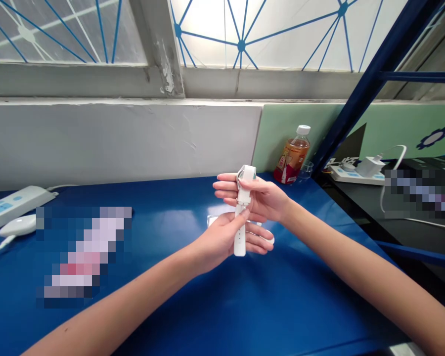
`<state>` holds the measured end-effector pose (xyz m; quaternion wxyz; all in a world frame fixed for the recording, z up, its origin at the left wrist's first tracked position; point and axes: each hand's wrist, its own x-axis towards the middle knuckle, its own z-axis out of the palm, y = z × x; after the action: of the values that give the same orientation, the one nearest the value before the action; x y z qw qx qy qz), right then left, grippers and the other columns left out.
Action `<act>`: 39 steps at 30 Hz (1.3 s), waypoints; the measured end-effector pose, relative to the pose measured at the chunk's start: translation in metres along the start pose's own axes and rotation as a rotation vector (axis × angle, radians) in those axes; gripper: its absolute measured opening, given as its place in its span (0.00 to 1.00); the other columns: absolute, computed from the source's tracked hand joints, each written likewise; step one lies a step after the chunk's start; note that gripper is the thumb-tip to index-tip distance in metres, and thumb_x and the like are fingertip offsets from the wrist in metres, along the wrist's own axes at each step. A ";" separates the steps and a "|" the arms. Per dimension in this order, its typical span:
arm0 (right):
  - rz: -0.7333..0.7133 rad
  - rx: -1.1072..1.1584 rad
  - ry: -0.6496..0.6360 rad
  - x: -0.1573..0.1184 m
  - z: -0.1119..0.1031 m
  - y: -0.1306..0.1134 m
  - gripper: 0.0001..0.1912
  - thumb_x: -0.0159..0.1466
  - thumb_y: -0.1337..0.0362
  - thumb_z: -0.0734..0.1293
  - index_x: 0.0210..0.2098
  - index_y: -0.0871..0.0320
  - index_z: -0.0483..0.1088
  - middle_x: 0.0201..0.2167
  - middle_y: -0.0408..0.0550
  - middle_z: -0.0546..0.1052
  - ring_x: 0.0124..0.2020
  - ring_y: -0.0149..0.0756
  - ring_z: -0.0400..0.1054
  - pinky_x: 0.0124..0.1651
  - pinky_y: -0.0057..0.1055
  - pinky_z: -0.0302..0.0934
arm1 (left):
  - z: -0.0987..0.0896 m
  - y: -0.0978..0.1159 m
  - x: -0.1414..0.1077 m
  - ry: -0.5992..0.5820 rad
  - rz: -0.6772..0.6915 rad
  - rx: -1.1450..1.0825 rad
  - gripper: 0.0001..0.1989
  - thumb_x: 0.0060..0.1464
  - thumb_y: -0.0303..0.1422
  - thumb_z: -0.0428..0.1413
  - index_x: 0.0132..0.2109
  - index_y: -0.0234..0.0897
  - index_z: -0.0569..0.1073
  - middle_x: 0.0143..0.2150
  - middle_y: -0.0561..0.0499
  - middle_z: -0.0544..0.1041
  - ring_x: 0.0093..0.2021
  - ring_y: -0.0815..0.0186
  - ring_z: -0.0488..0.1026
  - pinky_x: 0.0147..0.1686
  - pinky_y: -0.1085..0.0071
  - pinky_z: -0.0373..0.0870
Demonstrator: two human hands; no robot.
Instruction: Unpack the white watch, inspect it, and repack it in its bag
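Observation:
In front of me, above the blue table (185, 306), a white wristwatch (246, 195) hangs between my two hands. Its strap end with a row of small holes points down toward me. My left hand (222, 235) pinches the lower strap between thumb and fingers, just below the buckle. Higher up, my right hand (265, 198) grips the upper part, thumb pressed on the strap and fingers behind it. The watch's face is turned away and mostly hidden. Behind my left hand, a white rounded object (270, 237) shows partly on the table.
A drink bottle (292, 155) with a white cap stands by the wall, a small clear cup (305, 170) beside it. At left lie a power strip (18, 205), a white corded device (18, 226) and a blurred-out flat item (87, 257). A blue metal post (359, 89) rises at right.

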<state>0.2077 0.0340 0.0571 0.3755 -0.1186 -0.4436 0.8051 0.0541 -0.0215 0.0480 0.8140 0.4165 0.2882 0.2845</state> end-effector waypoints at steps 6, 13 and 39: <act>0.046 -0.004 0.044 0.000 -0.007 -0.005 0.17 0.69 0.70 0.57 0.55 0.61 0.69 0.51 0.53 0.78 0.38 0.29 0.76 0.36 0.22 0.70 | 0.001 -0.003 -0.001 -0.049 0.010 -0.024 0.12 0.66 0.30 0.51 0.49 0.24 0.72 0.46 0.31 0.79 0.43 0.53 0.80 0.47 0.57 0.74; 0.035 0.028 0.046 0.000 -0.001 -0.002 0.20 0.71 0.68 0.52 0.57 0.63 0.67 0.56 0.55 0.74 0.55 0.39 0.70 0.57 0.36 0.64 | -0.002 0.000 -0.002 -0.117 -0.012 -0.065 0.13 0.67 0.29 0.49 0.51 0.23 0.72 0.52 0.28 0.76 0.52 0.49 0.76 0.53 0.54 0.70; 0.091 0.060 0.043 0.001 0.004 -0.008 0.36 0.72 0.48 0.42 0.55 0.66 0.69 0.53 0.60 0.76 0.53 0.45 0.71 0.59 0.43 0.60 | -0.008 -0.001 0.002 -0.124 -0.045 -0.128 0.13 0.64 0.31 0.54 0.50 0.23 0.74 0.52 0.28 0.76 0.53 0.47 0.75 0.56 0.51 0.66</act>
<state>0.2090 0.0345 0.0662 0.3513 -0.1448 -0.4054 0.8314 0.0498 -0.0162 0.0425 0.8614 0.3739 0.2277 0.2577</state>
